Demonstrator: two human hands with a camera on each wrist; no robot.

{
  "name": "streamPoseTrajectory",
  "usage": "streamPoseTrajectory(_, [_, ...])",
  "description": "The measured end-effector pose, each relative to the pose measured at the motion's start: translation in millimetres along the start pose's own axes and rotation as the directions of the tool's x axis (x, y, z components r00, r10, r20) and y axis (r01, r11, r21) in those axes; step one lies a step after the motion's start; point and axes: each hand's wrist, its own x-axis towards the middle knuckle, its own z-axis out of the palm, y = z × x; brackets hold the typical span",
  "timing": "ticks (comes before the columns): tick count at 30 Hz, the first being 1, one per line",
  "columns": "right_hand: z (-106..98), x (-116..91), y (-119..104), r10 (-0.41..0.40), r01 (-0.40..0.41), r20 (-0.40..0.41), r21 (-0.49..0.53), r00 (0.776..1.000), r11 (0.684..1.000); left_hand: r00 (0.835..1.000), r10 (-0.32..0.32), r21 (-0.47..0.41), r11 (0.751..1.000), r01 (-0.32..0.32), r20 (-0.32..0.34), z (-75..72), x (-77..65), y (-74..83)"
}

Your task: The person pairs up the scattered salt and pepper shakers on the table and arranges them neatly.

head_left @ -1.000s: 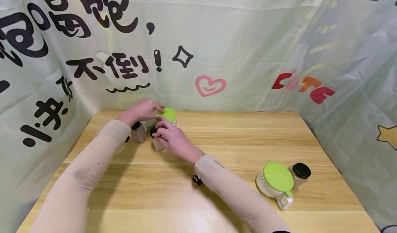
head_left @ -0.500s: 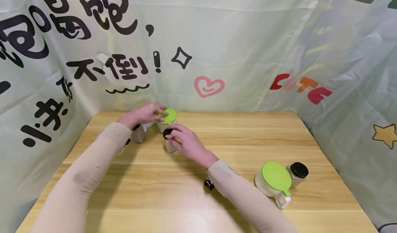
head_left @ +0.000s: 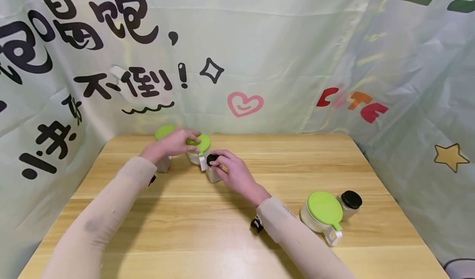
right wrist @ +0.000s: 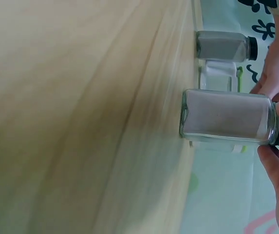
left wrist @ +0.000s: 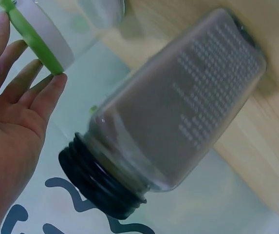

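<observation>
My right hand (head_left: pixel 237 173) pinches the black cap of a glass spice jar (right wrist: pixel 227 116), its fingers and thumb around the cap. The jar stands upright near the back of the wooden table, close in front of a white seasoning pot with a green lid (head_left: pixel 202 141). Thumb and fingers of my left hand (head_left: pixel 170 143) grip that lid at its edge. A second spice jar (left wrist: pixel 173 102) with a black cap and brownish contents stands beside the left wrist, partly hidden by it in the head view. Behind my left hand is another green-lidded pot (head_left: pixel 163 131), mostly covered.
At the right of the wooden table (head_left: pixel 178 229), a white pot with a green lid (head_left: pixel 325 209) and a handle stands against a black-capped jar (head_left: pixel 350 200). A printed cloth (head_left: pixel 282 64) hangs directly behind the table and along both sides.
My right hand has moved right with its spice jar. The gripped pot's white handle has come into view at its front. My left hand stays nearly in place, and the head view has shifted slightly.
</observation>
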Motion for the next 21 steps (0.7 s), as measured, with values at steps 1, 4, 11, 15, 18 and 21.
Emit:
streamPoseTrajectory(1, [-1, -1, 0, 0.007, -0.007, -0.003, 0.002, 1.0, 1.0, 1.0, 0.008, 0.001, 1.0, -0.008, -0.005, 1.2, -1.8, 0.1])
streamPoseTrajectory(4, [-3, -5, 1, 0.019, -0.019, -0.016, 0.002, 1.0, 1.0, 1.0, 0.012, -0.003, 1.0, -0.012, -0.013, 4.7, -7.3, 1.0])
streamPoseTrajectory(11, [-12, -13, -1, 0.041, -0.04, -0.031, 0.014, 0.999, 0.999, 0.999, 0.023, -0.031, 0.999, -0.025, -0.039, 14.8, -19.0, 8.7])
streamPoseTrajectory(15, [-17, -18, 0, 0.057, -0.057, -0.036, 0.018, 0.998, 0.998, 0.999, 0.006, -0.081, 0.997, -0.009, -0.045, 19.8, -24.9, 15.3])
streamPoseTrajectory(18, [-21, -22, 0, 0.067, -0.066, -0.039, 0.019, 0.997, 0.998, 0.999, 0.006, -0.085, 0.996, -0.01, -0.051, 23.2, -28.5, 19.7])
streamPoseTrajectory(21, [-26, -27, 0, 0.077, -0.076, -0.048, 0.023, 0.996, 0.997, 0.998, 0.023, -0.075, 0.997, -0.028, -0.06, 26.4, -31.1, 23.8])
